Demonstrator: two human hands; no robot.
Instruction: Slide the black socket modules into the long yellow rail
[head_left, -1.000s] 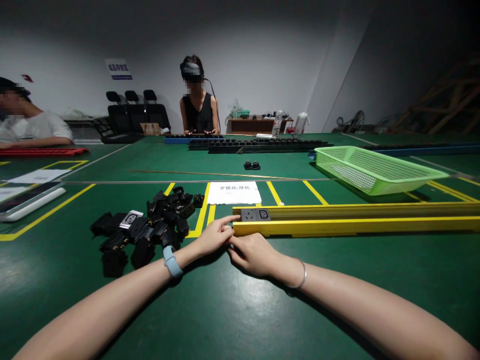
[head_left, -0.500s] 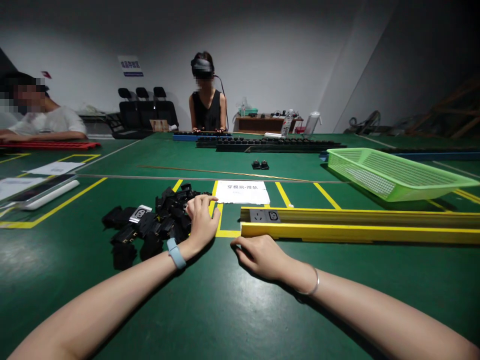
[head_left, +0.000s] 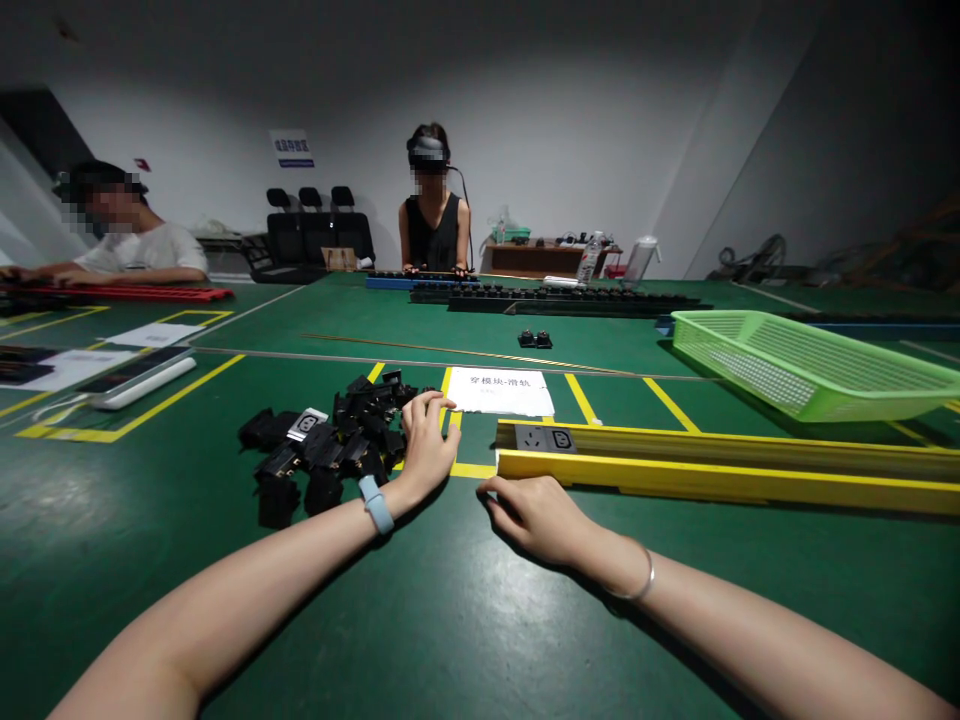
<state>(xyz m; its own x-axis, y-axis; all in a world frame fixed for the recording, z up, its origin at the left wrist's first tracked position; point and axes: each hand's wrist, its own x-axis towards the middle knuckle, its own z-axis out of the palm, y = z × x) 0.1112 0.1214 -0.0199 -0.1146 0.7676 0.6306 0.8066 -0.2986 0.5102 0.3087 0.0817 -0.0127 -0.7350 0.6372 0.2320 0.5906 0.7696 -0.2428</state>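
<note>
Left hand [head_left: 431, 440] has moved from yellow rail [head_left: 720, 485] to pile of black sockets [head_left: 322, 447]. Green surface [head_left: 465, 640] carries both: rail at right, pile at left. Grey sockets [head_left: 545, 440] sit inside rail's left end. Right hand [head_left: 536, 515], curled, just beside that end; left loosely bent; can't tell if either holds anything.

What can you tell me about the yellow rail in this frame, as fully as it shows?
The yellow rail is a long, straight, open-topped channel with two raised walls, smooth-looking, perhaps painted metal or plastic. It lies flat on the green table, running rightward out of the picture, so its far end is unseen. Just inside its open left end, dark grey socket pieces sit between the walls, faces up. The right hand is beside that end; whether it touches the rail is unclear.
</note>
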